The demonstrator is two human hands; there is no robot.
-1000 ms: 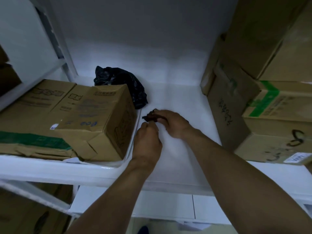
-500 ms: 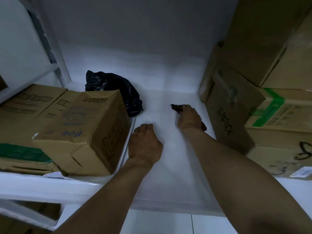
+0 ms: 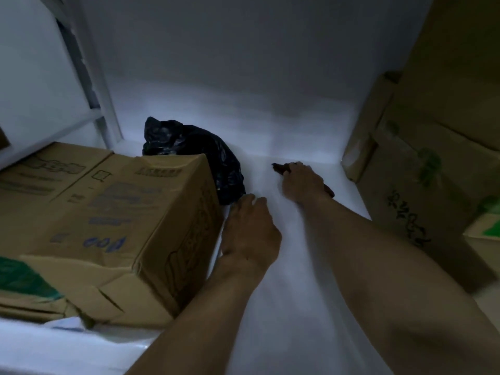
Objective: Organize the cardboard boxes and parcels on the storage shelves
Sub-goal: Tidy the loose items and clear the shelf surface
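The printed cardboard box (image 3: 121,226) lies immediately left of the left hand (image 3: 251,231), its long side running back along the shelf (image 3: 284,293). That hand is the nearer one, palm down with fingers extended. The right hand (image 3: 301,182), further ahead, grips a small dark brown object (image 3: 278,168) that cannot be identified. The stacked cartons (image 3: 405,201) stand just to its right.

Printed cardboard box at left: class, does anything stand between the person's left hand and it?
Nothing visible does. The left hand rests on the white shelf close beside the cardboard box; the black bag sits behind the box, and the right hand grips a dark object farther right.
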